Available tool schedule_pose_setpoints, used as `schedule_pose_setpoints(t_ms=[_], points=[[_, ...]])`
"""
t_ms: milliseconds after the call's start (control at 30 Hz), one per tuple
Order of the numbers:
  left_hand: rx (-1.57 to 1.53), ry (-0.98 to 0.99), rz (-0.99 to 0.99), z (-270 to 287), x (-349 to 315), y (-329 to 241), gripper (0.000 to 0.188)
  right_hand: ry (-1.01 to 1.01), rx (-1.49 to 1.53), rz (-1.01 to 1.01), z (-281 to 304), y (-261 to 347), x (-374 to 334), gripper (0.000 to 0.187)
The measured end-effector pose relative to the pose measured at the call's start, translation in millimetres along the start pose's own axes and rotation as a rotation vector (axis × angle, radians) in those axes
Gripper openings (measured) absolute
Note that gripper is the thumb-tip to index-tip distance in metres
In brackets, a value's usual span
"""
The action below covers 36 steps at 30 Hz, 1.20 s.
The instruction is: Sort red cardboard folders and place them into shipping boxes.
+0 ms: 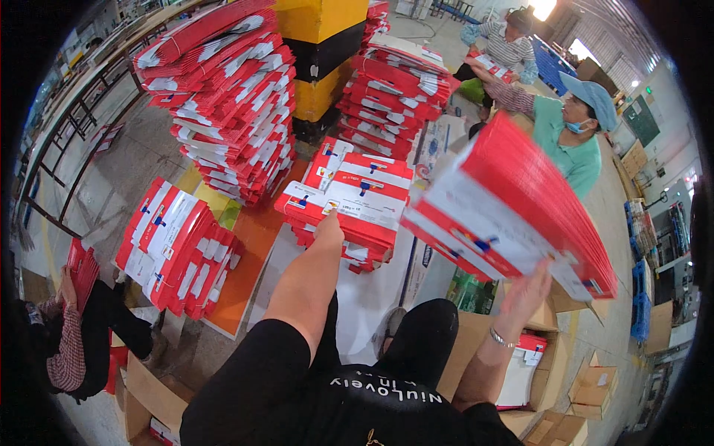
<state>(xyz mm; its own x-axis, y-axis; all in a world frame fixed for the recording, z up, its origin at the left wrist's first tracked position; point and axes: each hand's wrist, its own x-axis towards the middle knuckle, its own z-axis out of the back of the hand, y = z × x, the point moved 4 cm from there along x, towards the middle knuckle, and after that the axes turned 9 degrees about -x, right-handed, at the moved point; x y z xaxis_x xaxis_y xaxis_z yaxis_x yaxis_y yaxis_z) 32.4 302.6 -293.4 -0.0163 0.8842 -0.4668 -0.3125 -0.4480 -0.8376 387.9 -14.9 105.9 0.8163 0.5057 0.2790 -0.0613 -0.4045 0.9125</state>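
My right hand (529, 291) grips the lower edge of a thick bundle of flat red-and-white cartons (491, 215), raised and tilted on the right. It is partly smeared by motion. In the middle stands a lower stack of the same flat cartons (368, 197). My left hand (328, 227) is closed at the near edge of a bundle on top of that stack, its fingers partly hidden.
A tall leaning carton stack (230, 97) stands beside a yellow-and-black pillar (320, 52); another stack (390, 97) is behind. A shorter pile (175, 249) sits left. An open cardboard box (547, 364) is near my right arm. Other people sit left and far right.
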Motion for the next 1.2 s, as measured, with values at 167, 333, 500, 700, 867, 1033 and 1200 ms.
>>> schedule_pose_setpoints(t_ms=[167,333,500,700,867,1033,1200], points=[[-0.759,-0.542,0.461,-54.2,-50.2,-60.7,0.082,-0.245,-0.588,0.271,141.8,71.8,-13.1,0.032],[-1.015,-0.637,0.051,-37.5,-141.8,-141.1,0.072,-0.216,-0.98,0.598,151.4,103.1,-34.0,0.016],[-1.034,-0.202,-0.818,17.6,-232.4,-205.5,0.055,0.321,-1.226,0.958,72.3,105.2,-48.4,0.014],[-0.549,0.216,-1.175,81.9,-365.8,-260.5,0.048,0.821,-1.03,0.882,-54.0,95.7,-78.1,0.043],[-0.424,0.408,-1.037,98.9,-378.4,-211.2,0.044,0.799,-0.897,0.88,-95.7,86.7,-99.5,0.051],[-0.597,0.545,-0.899,97.0,-399.1,-167.3,0.046,0.914,-0.772,0.788,-86.5,58.6,-131.9,0.054],[-0.42,0.581,-1.035,88.9,-404.8,-155.8,0.08,0.912,-0.793,0.761,-75.6,44.7,-137.5,0.057]])
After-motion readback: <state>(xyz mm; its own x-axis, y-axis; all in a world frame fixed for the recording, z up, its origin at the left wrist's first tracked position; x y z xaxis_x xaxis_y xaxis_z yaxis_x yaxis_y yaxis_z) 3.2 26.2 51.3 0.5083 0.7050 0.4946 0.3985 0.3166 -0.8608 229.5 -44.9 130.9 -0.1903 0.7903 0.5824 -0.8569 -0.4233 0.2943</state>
